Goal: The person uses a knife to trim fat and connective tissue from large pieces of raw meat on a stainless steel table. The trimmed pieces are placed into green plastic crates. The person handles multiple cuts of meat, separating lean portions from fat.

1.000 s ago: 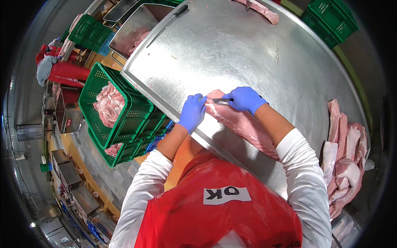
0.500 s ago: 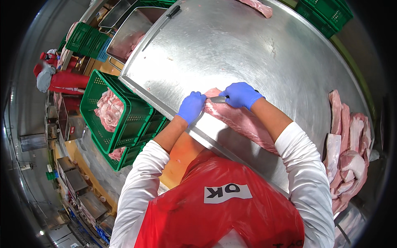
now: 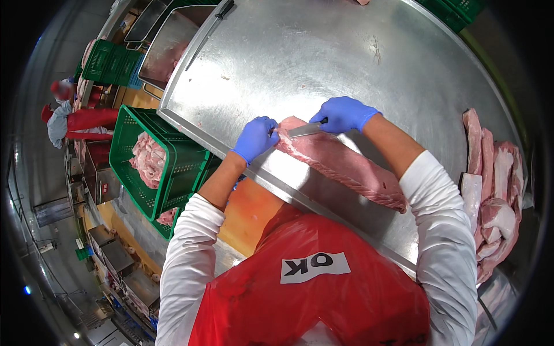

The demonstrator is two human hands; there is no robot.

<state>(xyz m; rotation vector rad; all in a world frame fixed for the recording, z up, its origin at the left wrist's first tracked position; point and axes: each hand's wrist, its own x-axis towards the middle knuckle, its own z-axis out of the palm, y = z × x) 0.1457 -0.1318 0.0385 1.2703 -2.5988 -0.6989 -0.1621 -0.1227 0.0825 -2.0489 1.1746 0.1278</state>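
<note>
A long slab of pink meat (image 3: 346, 167) lies near the front edge of the steel table (image 3: 404, 75). My left hand (image 3: 254, 140), in a blue glove, grips the left end of this slab, fingers curled. My right hand (image 3: 345, 115), also gloved, is closed on a knife (image 3: 304, 129), whose blade lies across the top of the slab near that same end, pointing left toward my left fingers. The slab stretches rightward under my right forearm.
Several meat strips (image 3: 496, 213) lie at the table's right. Another knife (image 3: 216, 26) rests along its left edge. Stacked green crates (image 3: 182, 181) with meat stand left, a steel bin (image 3: 164, 49) behind them. Two co-workers (image 3: 81, 120) in red work at far left. More crates (image 3: 450, 8) sit behind the table.
My left hand has shifted left in the picture and my right hand up and slightly right, both keeping hold. More of the slab's right end shows, and the whole view has shifted somewhat.
</note>
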